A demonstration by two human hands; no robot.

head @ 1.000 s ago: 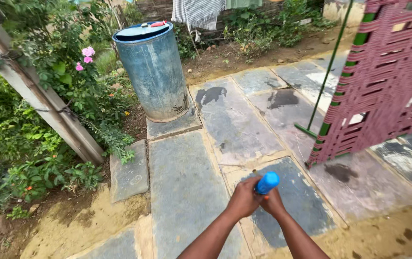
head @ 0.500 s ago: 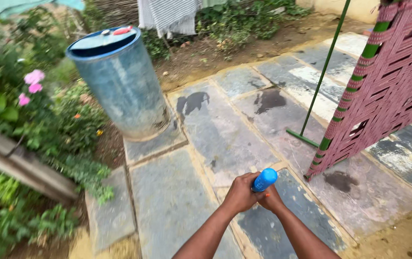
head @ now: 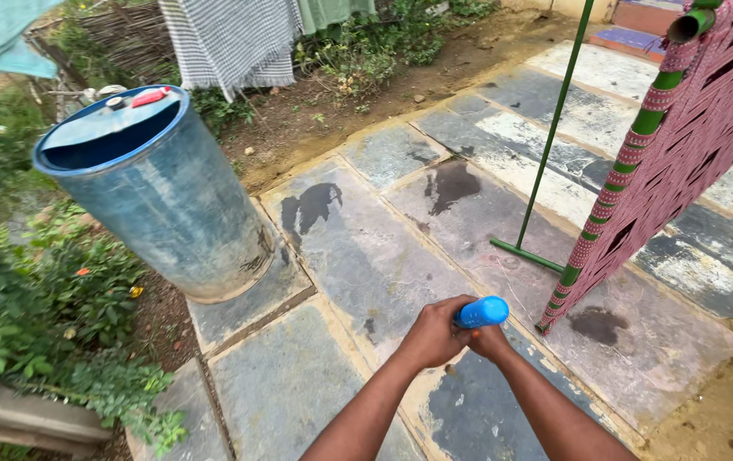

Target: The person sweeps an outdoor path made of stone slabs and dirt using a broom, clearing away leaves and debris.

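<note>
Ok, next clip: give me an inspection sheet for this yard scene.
Surface: stone slabs, grey, with dark wet patches.
Job's things: blue cylinder, held in both hands.
Clutter: blue drum by the plants; woven maroon cot leaning upright; green pole.
Grippers: left hand and right hand closed around the cylinder.
Cables: nothing seen.
Surroundings: flowering shrubs, checked cloth hanging, bare soil.

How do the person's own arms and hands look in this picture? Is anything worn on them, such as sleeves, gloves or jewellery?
Both forearms are bare as far as the picture shows: no sleeve reaches into view. The left hand and the right hand wear no gloves. No watch, bracelet or ring can be seen on the wrists or fingers that show, though part of the right hand is hidden behind the left one.
</note>
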